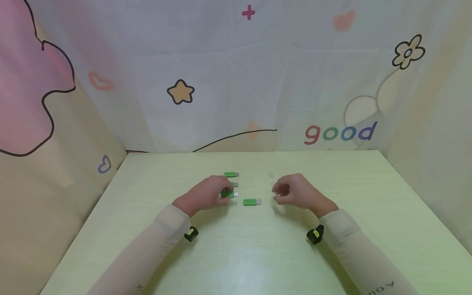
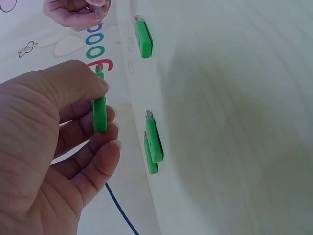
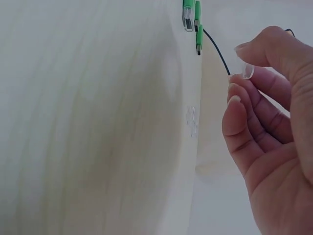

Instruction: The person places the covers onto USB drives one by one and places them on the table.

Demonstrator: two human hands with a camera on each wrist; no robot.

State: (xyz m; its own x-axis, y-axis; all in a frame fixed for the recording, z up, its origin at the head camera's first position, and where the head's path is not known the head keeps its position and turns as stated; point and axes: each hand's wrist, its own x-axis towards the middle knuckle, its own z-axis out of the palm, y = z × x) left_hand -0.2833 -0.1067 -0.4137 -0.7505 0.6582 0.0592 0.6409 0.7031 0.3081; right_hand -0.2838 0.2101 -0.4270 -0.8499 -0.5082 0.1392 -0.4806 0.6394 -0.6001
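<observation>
In my left hand (image 1: 210, 194), thumb and fingers pinch a green USB stick (image 2: 100, 110), its metal plug pointing away from the palm. Two more green USB sticks (image 1: 231, 174) lie just beyond that hand, one partly covered by it. Between the hands rests another green USB stick (image 1: 252, 202), with a clear cap (image 3: 188, 23) over its plug. My right hand (image 1: 296, 191) holds a small clear cap (image 3: 248, 71) between thumb and fingertips. The held stick and held cap are apart.
Two loose clear caps (image 3: 191, 120) lie on the pale wooden table (image 1: 236, 254), near the right hand's far side. A printed curtain (image 1: 228, 73) hangs behind the table and along its sides. Both wrists carry small black devices (image 1: 315, 234).
</observation>
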